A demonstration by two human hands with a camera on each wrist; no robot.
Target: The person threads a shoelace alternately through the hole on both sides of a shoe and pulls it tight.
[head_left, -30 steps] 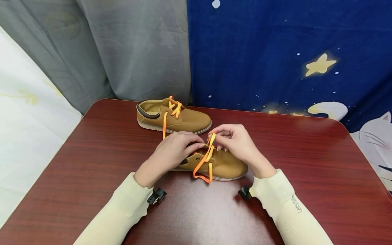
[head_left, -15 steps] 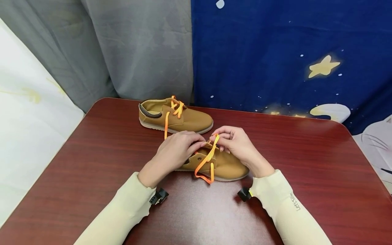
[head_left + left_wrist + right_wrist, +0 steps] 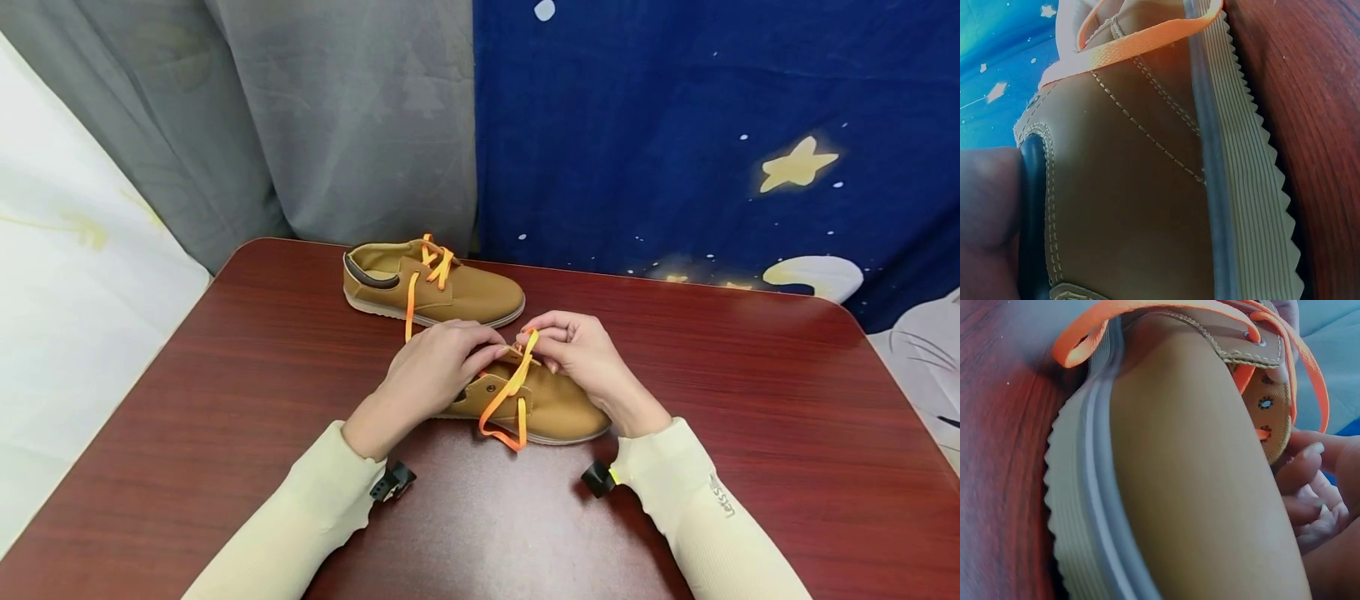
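head view: both hands (image 3: 510, 367) pinching orange lace (image 3: 512, 390) over near shoe (image 3: 555, 408), second shoe (image 3: 431, 283) just behind

Tan near shoe (image 3: 551, 404) on its sole, toe right, orange lace (image 3: 510, 392) looping over its side

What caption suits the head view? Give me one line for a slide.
Two hands, left hand and right hand, pinch the orange lace over the near tan shoe; a second shoe sits behind.
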